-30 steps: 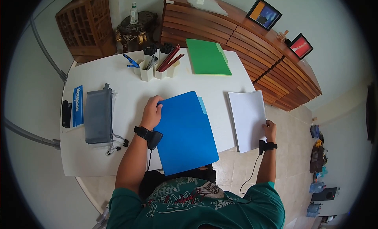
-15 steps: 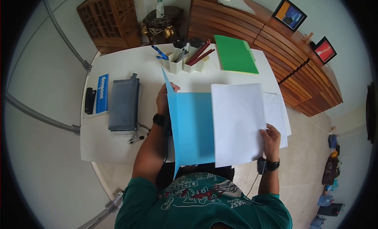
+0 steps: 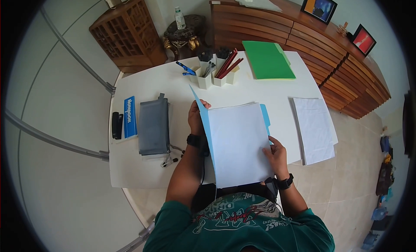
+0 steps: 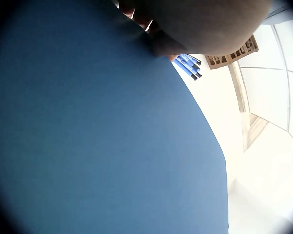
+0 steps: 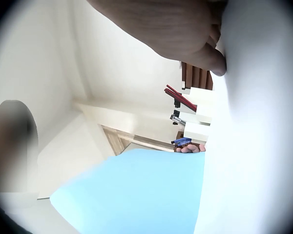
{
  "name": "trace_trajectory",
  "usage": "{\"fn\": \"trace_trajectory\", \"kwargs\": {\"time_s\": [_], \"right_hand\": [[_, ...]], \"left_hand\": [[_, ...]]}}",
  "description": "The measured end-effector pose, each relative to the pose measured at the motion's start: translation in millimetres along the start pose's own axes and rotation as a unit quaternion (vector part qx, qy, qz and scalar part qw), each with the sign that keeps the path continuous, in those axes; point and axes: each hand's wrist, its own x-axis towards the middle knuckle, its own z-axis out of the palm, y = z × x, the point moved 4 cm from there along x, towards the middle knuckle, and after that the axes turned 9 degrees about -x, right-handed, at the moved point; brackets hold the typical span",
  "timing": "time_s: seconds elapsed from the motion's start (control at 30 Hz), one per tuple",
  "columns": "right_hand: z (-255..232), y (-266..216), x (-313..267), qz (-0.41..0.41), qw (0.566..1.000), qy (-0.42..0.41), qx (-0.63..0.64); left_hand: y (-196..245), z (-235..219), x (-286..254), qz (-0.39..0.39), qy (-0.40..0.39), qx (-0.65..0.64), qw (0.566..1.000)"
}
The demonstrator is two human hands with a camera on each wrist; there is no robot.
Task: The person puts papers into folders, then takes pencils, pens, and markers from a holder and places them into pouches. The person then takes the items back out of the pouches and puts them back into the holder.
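A blue folder (image 3: 204, 126) stands opened in front of me, its light blue inner side showing and its left cover raised. My left hand (image 3: 196, 117) grips that cover near the top, fingertips curled over the edge. The cover's darker outside (image 4: 112, 141) fills most of the left wrist view. White paper sheets (image 3: 238, 143) lie inside the folder, over its right half, with the tab poking out beyond them. At their right edge, my right hand (image 3: 277, 157) pinches the paper, thumb on top and the other fingers partly hidden.
Another white paper stack (image 3: 314, 128) lies at the table's right edge. A green folder (image 3: 268, 60) and pen holders (image 3: 206, 82) with pens and red pencils stand at the back. On the left are a grey zip pouch (image 3: 154, 126), a notebook (image 3: 130, 117) and a black stapler (image 3: 117, 125).
The blue folder has gone from closed to opened. My right hand has lifted sheets off the right stack and brought them left into the folder. The left hand has stayed on the folder.
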Motion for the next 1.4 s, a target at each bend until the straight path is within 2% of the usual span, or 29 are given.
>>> {"fn": "trace_trajectory", "kwargs": {"time_s": [0.07,0.17,0.3,0.5,0.53,0.6,0.63,0.67,0.7,0.73,0.77,0.87,0.9,0.97,1.0,1.07,1.1,1.17,1.2,1.3,1.37,1.4], "right_hand": [[1.8,-0.2,1.0,-0.020,1.000,0.007,-0.011],[0.5,-1.9,3.3,-0.004,0.999,-0.004,-0.032],[-0.6,-3.3,5.4,-0.001,0.998,-0.016,-0.068],[2.9,-1.1,5.9,-0.002,1.000,0.007,-0.011],[1.3,-7.9,5.0,0.002,0.999,0.006,-0.031],[-0.4,-13.0,4.5,0.010,0.998,0.011,-0.053],[-1.1,-13.0,4.1,0.002,0.998,0.009,-0.066],[-1.6,-12.9,4.2,-0.006,0.997,0.008,-0.080],[1.5,-10.7,4.9,0.012,0.999,-0.009,0.040],[3.2,-8.6,5.2,-0.011,0.998,0.003,0.061],[3.1,-8.4,4.7,-0.035,0.996,0.015,0.082],[0.2,-16.7,2.5,-0.021,0.998,-0.005,0.056],[0.6,-16.7,2.1,-0.020,0.998,-0.003,0.053],[-1.6,-17.4,3.4,-0.039,0.998,-0.006,0.055],[-6.6,-18.1,6.2,-0.041,0.998,-0.008,0.048],[-15.7,-28.4,10.9,-0.090,0.992,-0.076,-0.045],[-25.9,-35.8,14.3,-0.094,0.991,-0.081,-0.053],[-50.8,-64.5,23.3,-0.084,0.975,-0.101,-0.181],[-64.7,-74.2,31.3,-0.133,0.955,-0.061,-0.256],[-85.2,-111.8,71.8,-0.237,0.921,-0.003,-0.308],[-81.6,-121.9,121.0,-0.277,0.899,-0.016,-0.338],[-76.0,-114.4,151.2,-0.289,0.885,-0.019,-0.365]], "left_hand": [[0.5,2.7,-1.6,-0.022,0.040,0.045,0.998],[-6.9,-11.1,2.9,-0.030,0.065,0.099,0.993],[-9.1,-13.4,2.3,-0.033,0.067,0.111,0.991],[-14.8,-14.7,0.3,-0.083,0.069,0.105,0.989],[-15.2,-14.2,2.1,-0.047,0.045,0.202,0.977],[-18.5,-12.0,2.0,0.013,-0.006,0.399,0.917],[-16.1,-2.4,-2.2,0.009,-0.010,0.395,0.919],[-8.8,22.7,-9.0,0.035,-0.073,0.533,0.842],[-4.9,43.8,-16.0,0.063,-0.135,0.654,0.741],[-6.7,48.6,-21.0,0.007,-0.157,0.677,0.719],[-9.2,49.3,-25.4,0.005,-0.162,0.671,0.723],[-20.9,46.7,-34.8,-0.010,-0.232,0.743,0.628],[-21.7,44.2,-35.7,-0.010,-0.232,0.741,0.630],[-23.4,43.9,-36.2,-0.003,-0.240,0.757,0.608],[-24.3,43.7,-35.7,-0.002,-0.235,0.755,0.613],[-27.0,43.6,-36.1,-0.011,-0.241,0.780,0.578],[-27.7,42.1,-35.0,-0.010,-0.232,0.778,0.583],[-29.0,40.0,-32.9,0.002,-0.235,0.788,0.569],[-28.8,39.0,-31.0,0.002,-0.226,0.788,0.573],[-26.8,38.2,-25.8,0.005,-0.219,0.780,0.587],[-26.7,36.5,-24.7,-0.007,-0.234,0.743,0.627],[-25.8,35.3,-24.3,-0.004,-0.229,0.743,0.629]]}}
